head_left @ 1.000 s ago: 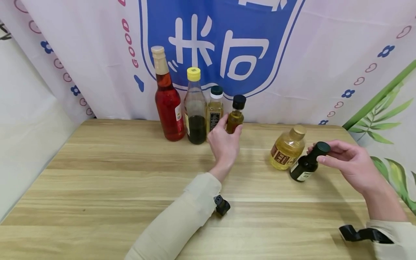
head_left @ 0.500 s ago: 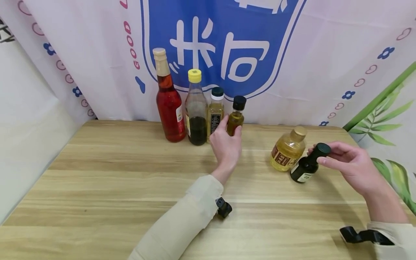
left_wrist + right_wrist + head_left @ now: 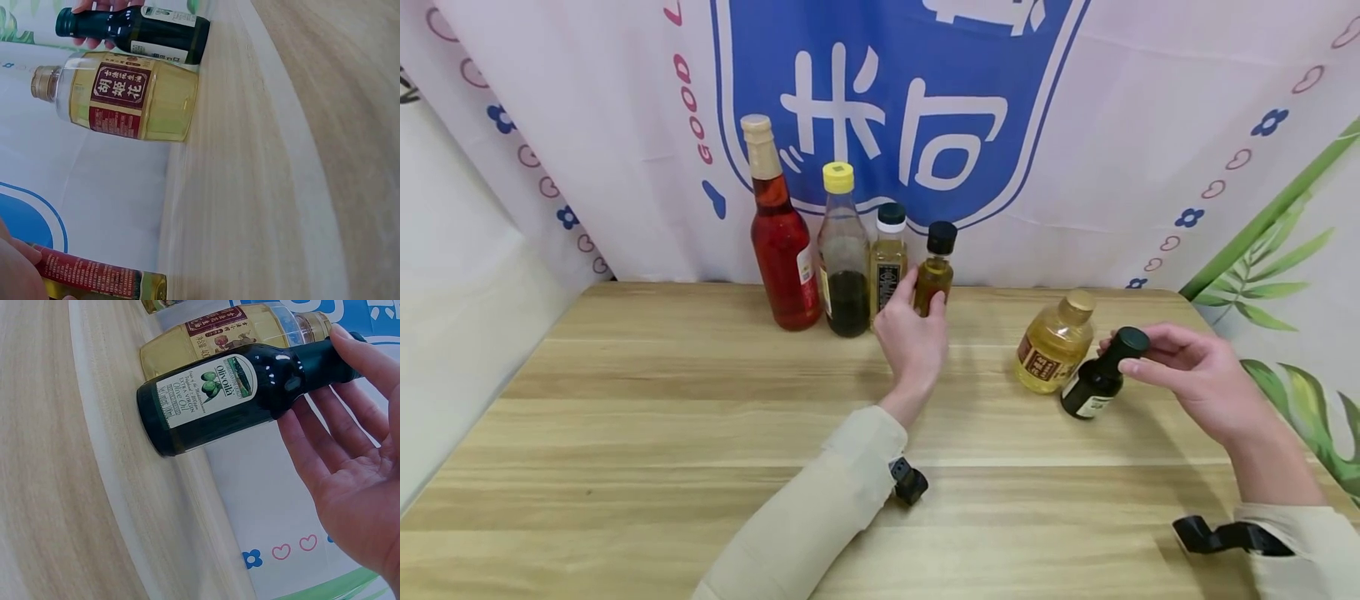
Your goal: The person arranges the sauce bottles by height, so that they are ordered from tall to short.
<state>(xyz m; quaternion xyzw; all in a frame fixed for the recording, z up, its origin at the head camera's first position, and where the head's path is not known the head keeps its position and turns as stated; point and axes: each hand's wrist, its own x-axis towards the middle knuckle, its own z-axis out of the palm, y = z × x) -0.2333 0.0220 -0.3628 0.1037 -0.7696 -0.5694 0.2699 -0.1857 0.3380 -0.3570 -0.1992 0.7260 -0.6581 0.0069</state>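
My left hand [image 3: 914,342] grips a small black-capped bottle of golden oil [image 3: 936,279] at the back of the table; its red label [image 3: 87,275] shows in the left wrist view. On the right, my right hand [image 3: 1206,383] pinches the neck of a dark green olive oil bottle [image 3: 1093,387] between thumb and fingers. Its "Extra Virgin Olive Oil" label [image 3: 209,387] faces the right wrist camera. Close beside it stands a rounded, gold-capped bottle of yellow oil [image 3: 1055,346] with a dark red label. In the head view, my left fingers partly hide the black-capped bottle.
Left of my left hand, a row holds a tall red bottle [image 3: 784,262], a yellow-capped bottle of dark liquid [image 3: 847,304] and a green-capped oil bottle [image 3: 889,258]. A printed curtain [image 3: 1075,167] hangs behind the wooden table [image 3: 647,450].
The head view has shifted slightly. Both hands keep their holds, and the bottles stand where they were.
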